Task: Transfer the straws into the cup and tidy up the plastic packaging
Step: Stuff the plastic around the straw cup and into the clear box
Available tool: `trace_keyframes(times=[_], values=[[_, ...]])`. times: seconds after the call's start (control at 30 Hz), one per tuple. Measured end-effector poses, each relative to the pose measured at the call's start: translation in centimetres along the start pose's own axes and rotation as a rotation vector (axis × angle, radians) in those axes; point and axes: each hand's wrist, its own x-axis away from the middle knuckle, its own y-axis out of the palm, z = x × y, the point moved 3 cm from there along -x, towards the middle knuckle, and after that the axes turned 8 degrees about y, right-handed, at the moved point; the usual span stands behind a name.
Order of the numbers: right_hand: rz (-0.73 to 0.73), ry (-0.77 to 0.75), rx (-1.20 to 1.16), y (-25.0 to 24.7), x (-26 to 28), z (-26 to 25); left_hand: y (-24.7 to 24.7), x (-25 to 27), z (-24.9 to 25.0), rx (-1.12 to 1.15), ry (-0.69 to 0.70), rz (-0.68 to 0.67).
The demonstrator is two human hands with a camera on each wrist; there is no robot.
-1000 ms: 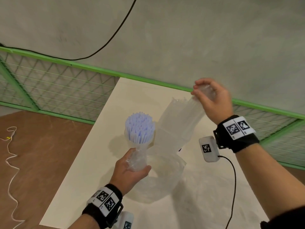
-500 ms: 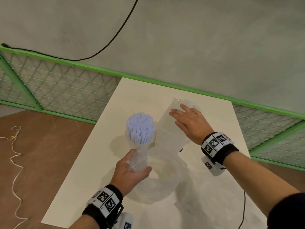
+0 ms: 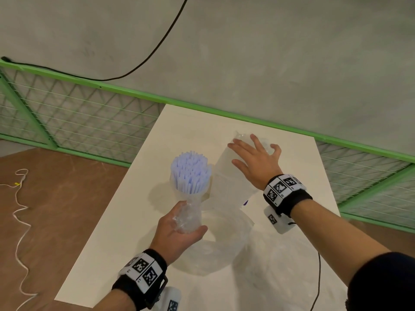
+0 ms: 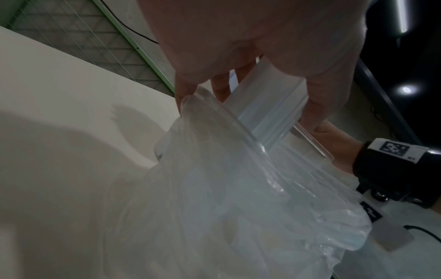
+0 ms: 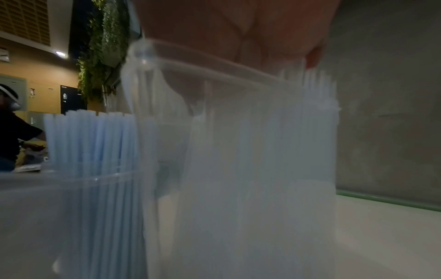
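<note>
Plastic packaging [image 3: 231, 178] under flat right hand [image 3: 256, 162]

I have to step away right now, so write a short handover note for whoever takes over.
Left hand grips crumpled clear wrap at the base of the cup on the table. Right hand, fingers spread, presses flat on the plastic packaging beside the cup.
Done: blue straws stand in the cup.
Left: the packaging looks to hold more straws; move them over, then tidy the plastic.
</note>
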Motion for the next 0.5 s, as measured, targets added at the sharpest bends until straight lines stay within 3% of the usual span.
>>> trace_keyframes(times=[0.1, 0.2, 0.27, 0.37, 0.43, 0.5], values=[[0.109, -0.016, -0.082, -2.4, 1.1, -0.5, -0.2, 0.1, -0.1, 0.018, -0.031, -0.013], [0.244, -0.227, -0.413, -5.7, 4.0, -2.8, -0.3, 0.0, -0.4, 0.037, -0.053, -0.024], [0.062, -0.375, -0.647, -6.1, 6.5, -5.3, -0.2, 0.0, -0.5, 0.042, -0.056, -0.04], [-0.292, -0.413, -0.816, -4.1, 9.8, -8.5, 0.2, 0.0, 0.0, 0.106, -0.056, -0.044], [-0.326, -0.385, -0.873, -2.4, 10.8, -9.6, 0.3, 0.1, 0.4, 0.122, -0.057, -0.043], [-0.261, -0.327, -0.97, -1.5, 11.0, -9.8, 0.4, 0.1, 0.5, 0.091, -0.038, -0.062]])
